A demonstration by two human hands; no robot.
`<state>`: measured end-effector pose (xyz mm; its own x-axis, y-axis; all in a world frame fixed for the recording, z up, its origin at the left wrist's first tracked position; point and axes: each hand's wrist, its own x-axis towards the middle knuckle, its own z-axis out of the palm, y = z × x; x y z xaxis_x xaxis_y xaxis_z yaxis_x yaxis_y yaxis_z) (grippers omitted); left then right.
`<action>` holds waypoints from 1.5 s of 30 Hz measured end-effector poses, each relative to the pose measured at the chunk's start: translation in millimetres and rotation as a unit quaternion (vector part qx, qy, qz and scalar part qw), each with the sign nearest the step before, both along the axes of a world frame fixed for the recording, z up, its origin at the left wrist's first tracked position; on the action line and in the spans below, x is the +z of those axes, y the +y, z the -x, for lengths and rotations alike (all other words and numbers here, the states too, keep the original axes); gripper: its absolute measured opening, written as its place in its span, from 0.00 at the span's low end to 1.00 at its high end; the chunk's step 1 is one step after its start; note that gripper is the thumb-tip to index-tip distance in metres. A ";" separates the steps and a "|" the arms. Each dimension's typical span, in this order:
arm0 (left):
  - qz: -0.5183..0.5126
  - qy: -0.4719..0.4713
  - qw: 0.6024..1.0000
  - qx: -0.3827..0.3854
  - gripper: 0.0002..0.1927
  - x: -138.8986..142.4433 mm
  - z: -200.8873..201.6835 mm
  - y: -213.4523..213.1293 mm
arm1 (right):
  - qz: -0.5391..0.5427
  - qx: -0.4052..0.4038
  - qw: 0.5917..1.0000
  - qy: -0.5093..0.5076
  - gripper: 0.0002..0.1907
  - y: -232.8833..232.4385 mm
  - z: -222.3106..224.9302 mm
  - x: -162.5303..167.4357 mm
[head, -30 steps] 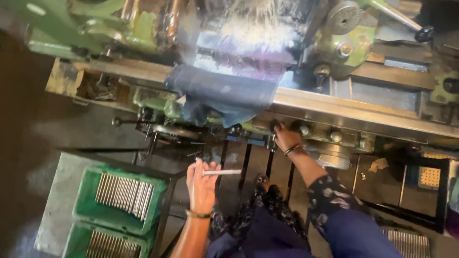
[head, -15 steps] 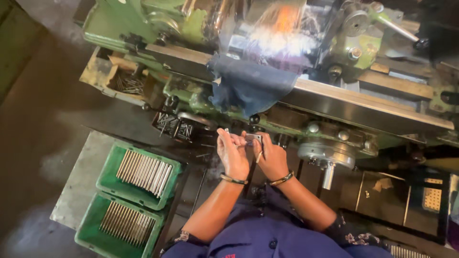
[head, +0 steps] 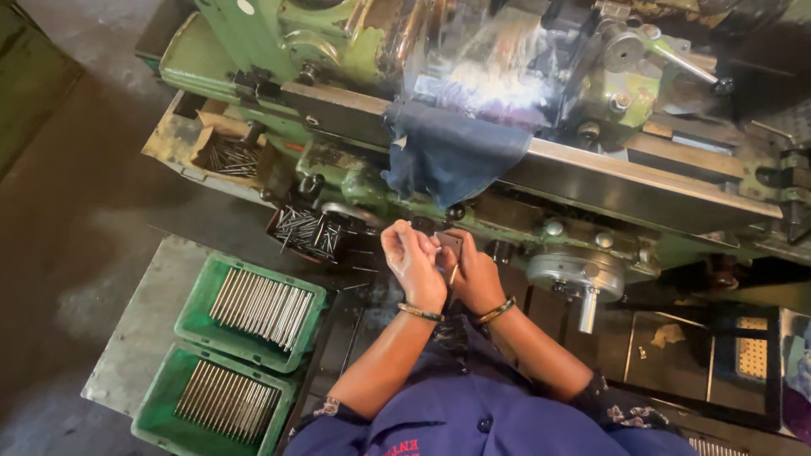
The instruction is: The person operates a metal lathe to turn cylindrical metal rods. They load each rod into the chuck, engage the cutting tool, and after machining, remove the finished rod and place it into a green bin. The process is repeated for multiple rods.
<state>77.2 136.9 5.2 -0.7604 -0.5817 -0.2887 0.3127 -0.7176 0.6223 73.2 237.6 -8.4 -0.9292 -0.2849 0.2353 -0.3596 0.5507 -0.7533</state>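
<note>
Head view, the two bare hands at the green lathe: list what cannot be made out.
- Thin metal rod between left hand and right hand: mostly hidden by fingers.
- Small dark flat piece at the fingertips: too small to identify.
- Green lathe top: cut off by the frame edge; the middle is blurred by glare.
- Lathe bed behind the dark blue cloth: covered.

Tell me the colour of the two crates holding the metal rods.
Both crates are green, lower left in the head view, with silvery rods lying in rows.
</note>
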 end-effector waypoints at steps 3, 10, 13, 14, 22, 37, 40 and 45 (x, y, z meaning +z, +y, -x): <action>0.153 0.000 0.987 0.058 0.12 -4.7 8.9 -11.7 | 0.016 -0.034 0.998 0.042 0.19 -3.6 -16.0 2.2; -0.076 0.018 0.996 0.048 0.12 -8.8 27.2 -75.6 | -0.004 -0.045 0.998 -0.036 0.18 6.9 -3.5 14.6; -0.090 0.028 0.996 -0.008 0.17 -5.6 12.2 -56.0 | -0.054 -0.052 0.997 -0.005 0.17 2.2 8.8 10.4; -0.091 0.029 0.995 -0.010 0.17 -2.9 10.1 -52.5 | -0.075 -0.057 0.996 -0.001 0.18 3.0 10.7 8.6; -0.061 0.021 0.998 -0.006 0.12 21.3 0.3 -40.0 | -0.071 -0.026 0.997 -0.008 0.18 3.7 14.4 -12.0; -0.039 0.024 0.997 0.059 0.08 13.0 15.7 -57.4 | 0.036 -0.046 0.998 -0.008 0.18 -5.9 -9.4 -2.3; -0.072 0.025 0.997 0.024 0.08 12.1 5.9 -37.8 | 0.009 -0.013 1.000 0.004 0.18 -8.6 2.8 -3.4; -0.049 0.041 0.998 0.014 0.08 14.6 1.4 -21.2 | 0.043 0.013 0.999 -0.020 0.18 -11.1 7.8 -8.6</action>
